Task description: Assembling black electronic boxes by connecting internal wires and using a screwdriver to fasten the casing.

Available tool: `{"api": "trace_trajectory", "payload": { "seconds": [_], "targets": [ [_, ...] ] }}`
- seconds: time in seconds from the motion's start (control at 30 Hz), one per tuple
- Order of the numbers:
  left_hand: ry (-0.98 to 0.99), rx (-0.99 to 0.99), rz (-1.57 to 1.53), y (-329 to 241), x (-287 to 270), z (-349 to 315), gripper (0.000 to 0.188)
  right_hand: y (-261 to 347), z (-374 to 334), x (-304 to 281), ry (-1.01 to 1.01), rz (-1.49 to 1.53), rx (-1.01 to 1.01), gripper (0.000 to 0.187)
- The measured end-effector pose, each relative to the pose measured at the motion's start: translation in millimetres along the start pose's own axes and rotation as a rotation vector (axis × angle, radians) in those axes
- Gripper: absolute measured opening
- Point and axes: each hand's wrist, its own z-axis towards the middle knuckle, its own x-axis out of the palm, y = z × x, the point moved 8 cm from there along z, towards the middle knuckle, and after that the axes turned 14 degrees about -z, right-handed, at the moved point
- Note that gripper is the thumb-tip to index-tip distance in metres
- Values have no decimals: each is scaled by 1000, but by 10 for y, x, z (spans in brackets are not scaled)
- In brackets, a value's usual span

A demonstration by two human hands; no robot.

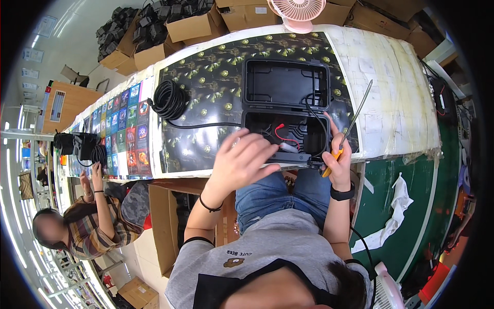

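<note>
A black plastic case (286, 82) lies open on the workbench, lid tilted back, with black and red wires inside its lower half. My left hand (241, 159) hovers over the case's near left corner, fingers spread and holding nothing. My right hand (337, 157) is at the case's right front corner, gripping a long screwdriver (355, 116) with a yellow handle, its metal shaft pointing up and away. A black cable runs from the case to a coiled black cable (169, 99) on the left.
The bench has a dark patterned mat (206, 77) and white taped covering (391, 92). A pink fan (297, 11) and cardboard boxes (193, 26) stand behind. Another person (98, 216) sits at lower left. An open box (164, 221) lies below the bench.
</note>
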Motion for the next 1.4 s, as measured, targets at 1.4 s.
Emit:
{"api": "trace_trajectory", "payload": {
  "seconds": [1.4],
  "targets": [
    [67, -144, -27, -429, 534, 159, 31, 768, 588, -28, -104, -172, -177, 46]
  ]
}}
